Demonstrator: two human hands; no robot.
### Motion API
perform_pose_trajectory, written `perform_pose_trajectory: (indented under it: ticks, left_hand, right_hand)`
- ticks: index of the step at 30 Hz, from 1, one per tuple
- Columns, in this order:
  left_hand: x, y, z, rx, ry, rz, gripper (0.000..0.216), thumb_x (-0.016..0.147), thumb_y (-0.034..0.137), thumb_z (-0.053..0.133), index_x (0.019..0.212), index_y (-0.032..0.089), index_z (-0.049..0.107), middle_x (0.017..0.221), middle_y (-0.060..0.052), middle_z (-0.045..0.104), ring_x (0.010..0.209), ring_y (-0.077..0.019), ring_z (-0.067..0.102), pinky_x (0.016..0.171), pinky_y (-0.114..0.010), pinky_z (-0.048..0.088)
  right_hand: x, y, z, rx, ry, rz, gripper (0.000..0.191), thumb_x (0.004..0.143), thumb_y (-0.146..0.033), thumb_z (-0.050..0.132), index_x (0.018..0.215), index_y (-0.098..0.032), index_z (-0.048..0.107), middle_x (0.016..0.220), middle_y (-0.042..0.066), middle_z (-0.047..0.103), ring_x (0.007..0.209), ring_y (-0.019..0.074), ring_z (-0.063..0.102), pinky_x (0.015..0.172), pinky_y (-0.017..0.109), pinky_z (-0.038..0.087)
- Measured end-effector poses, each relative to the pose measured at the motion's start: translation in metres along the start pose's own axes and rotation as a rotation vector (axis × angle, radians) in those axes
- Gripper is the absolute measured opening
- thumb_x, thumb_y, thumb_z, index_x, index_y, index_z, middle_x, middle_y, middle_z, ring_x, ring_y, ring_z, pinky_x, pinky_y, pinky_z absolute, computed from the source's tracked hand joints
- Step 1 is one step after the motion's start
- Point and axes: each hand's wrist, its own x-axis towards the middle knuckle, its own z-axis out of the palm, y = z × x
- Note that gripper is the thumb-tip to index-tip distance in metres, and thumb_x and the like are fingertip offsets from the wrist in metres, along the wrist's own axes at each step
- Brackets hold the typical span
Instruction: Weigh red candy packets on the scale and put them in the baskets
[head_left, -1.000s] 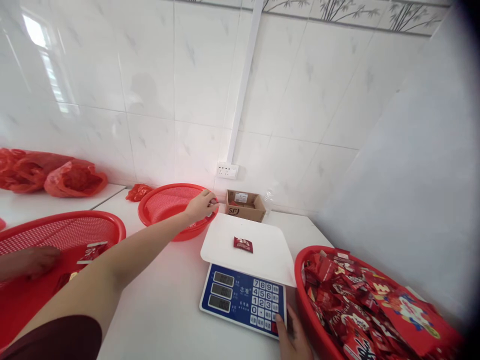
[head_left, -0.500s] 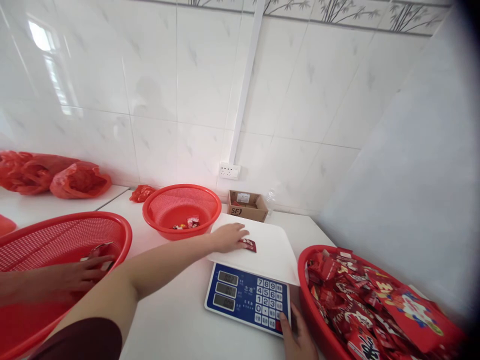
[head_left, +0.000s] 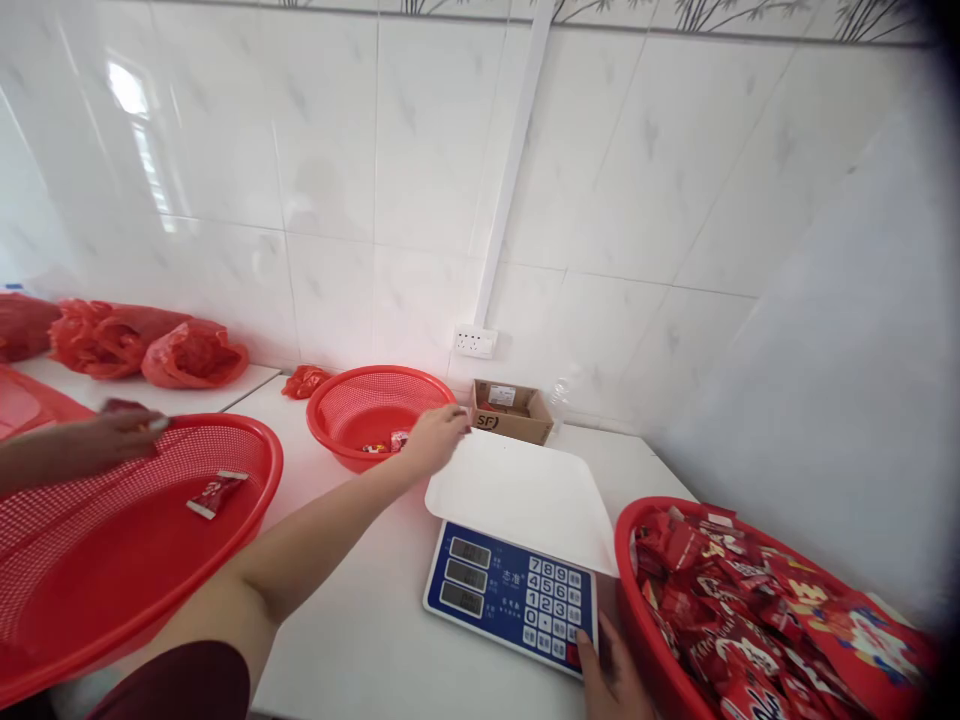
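My left hand is raised over the left back edge of the pan, beside the small red basket. Its fingers are pinched together around the small red snack packet, which is almost wholly hidden by them. The pan, white and flat, tops a blue digital scale with a keypad and several small displays. At the scale's front right corner, my right hand lays its thumb by the red key, with the fingers around the side.
A large red basket at left holds a red-and-white packet; a co-worker's hand is above it. On the right, another red basket is heaped with snack packets. Behind stand a cardboard box and red bags.
My left hand has lifted off the pan toward the small basket, and the packet is gone from the pan. My right hand stays at the scale. The co-worker's hand has risen from the left basket.
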Motion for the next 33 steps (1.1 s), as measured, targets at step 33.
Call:
perform_pose_trajectory:
  ticks: [33]
  left_hand:
    - [-0.133, 0.006, 0.04, -0.857, 0.14, -0.515, 0.067, 0.086, 0.062, 0.04, 0.14, 0.022, 0.035, 0.14, -0.014, 0.043, 0.126, -0.033, 0.045, 0.106, -0.056, 0.033]
  right_hand:
    - [-0.076, -0.086, -0.128, -0.777, 0.564, -0.234, 0.051, 0.088, -0.047, 0.042, 0.129, -0.02, 0.053, 0.136, 0.011, 0.053, 0.133, 0.0307, 0.038, 0.105, 0.056, 0.032]
